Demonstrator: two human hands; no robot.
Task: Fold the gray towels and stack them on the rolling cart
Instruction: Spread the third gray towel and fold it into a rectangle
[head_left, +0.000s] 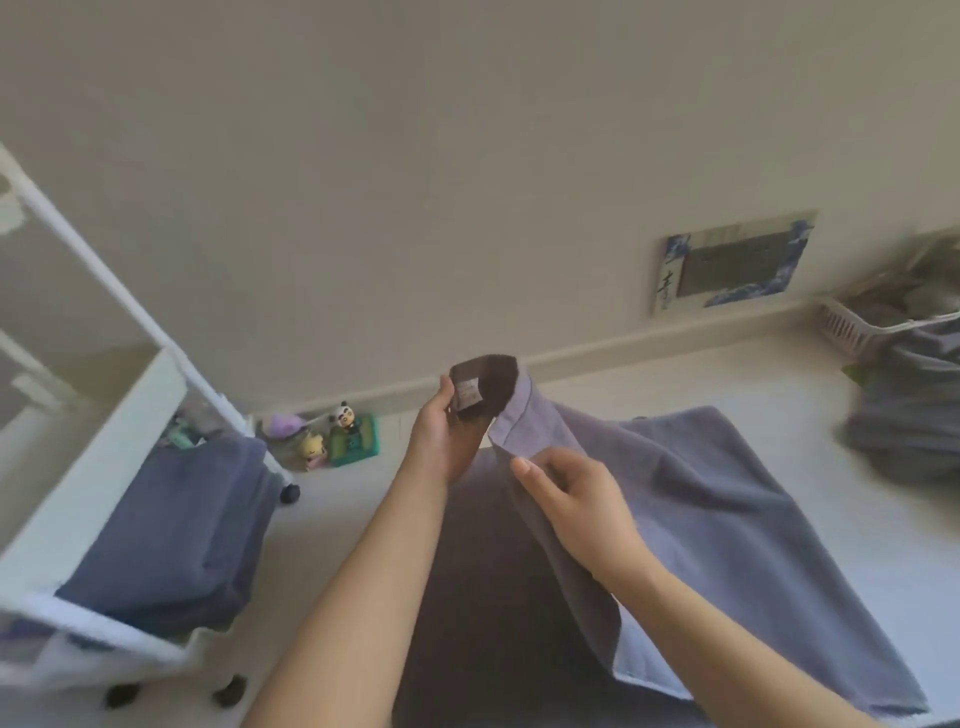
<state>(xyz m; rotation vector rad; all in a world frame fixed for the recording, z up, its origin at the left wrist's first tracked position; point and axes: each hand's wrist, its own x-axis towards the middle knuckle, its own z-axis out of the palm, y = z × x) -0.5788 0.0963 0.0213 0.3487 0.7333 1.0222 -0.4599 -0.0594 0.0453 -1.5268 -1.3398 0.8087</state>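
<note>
My left hand gripping gray towel corner w/ tag; right hand pinching its edge; towel's lower part cut off by frame.

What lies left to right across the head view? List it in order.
White rolling cart holding folded towels → small toy figures → left hand → right hand → framed picture → white basket

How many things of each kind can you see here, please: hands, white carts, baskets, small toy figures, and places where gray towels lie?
Hands: 2, left hand and right hand
White cart: 1
Basket: 1
Toy figures: 3 or so, blurred
Gray towel places: 3, held towel, cart stack, basket pile
Total: 10
</note>
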